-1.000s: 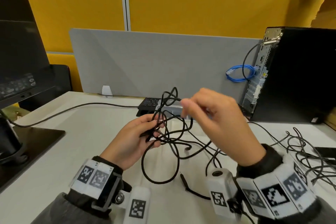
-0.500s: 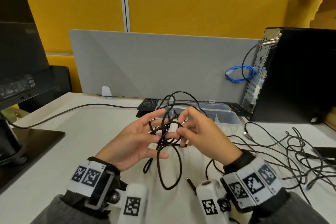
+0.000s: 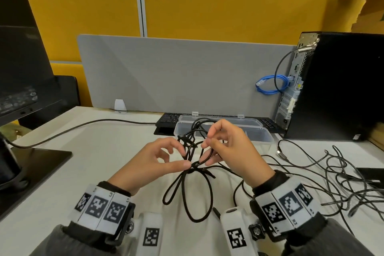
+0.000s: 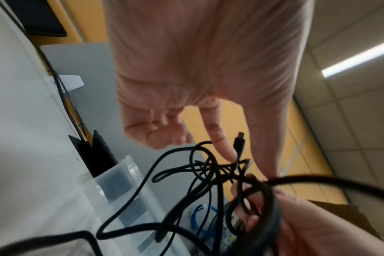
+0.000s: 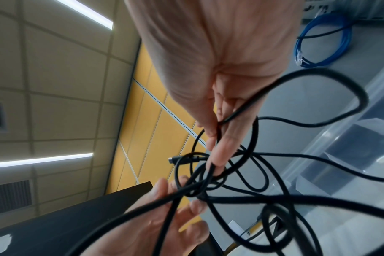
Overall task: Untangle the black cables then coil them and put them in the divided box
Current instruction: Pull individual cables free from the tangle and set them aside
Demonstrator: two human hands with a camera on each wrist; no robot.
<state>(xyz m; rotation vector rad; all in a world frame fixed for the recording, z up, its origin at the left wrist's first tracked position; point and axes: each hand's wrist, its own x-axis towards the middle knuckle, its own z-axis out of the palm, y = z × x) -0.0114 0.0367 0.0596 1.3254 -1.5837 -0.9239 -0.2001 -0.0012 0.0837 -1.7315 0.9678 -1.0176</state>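
1. The tangle of black cables (image 3: 192,151) is held up above the desk (image 3: 83,162), just in front of the divided box (image 3: 261,134), with two long loops hanging down from a knot toward the desk
2. A small black plug (image 4: 240,142) sticks up out of the tangle, beside the left index finger
3. The left hand (image 3: 153,164) meets the knot from the left: thumb tip and index fingertip touch the strands, the other fingers (image 3: 164,155) loosely curled; whether it truly pinches a strand I cannot tell
4. The right hand (image 3: 232,147) pinches a strand between thumb and index finger, seen plainly in the right wrist view (image 5: 219,124), and its lower fingers hook through a loop
5. The divided box is clear plastic, lid open, standing on the desk in front of a black keyboard (image 3: 168,120)
6. More loose dark cables (image 3: 342,174) sprawl over the desk on the right, apart from the held tangle
7. A computer tower (image 3: 336,85) stands at the right rear with a coiled blue cable (image 3: 270,85) hanging beside it; a monitor (image 3: 20,58) stands at the left, and a grey partition (image 3: 176,75) runs behind the desk
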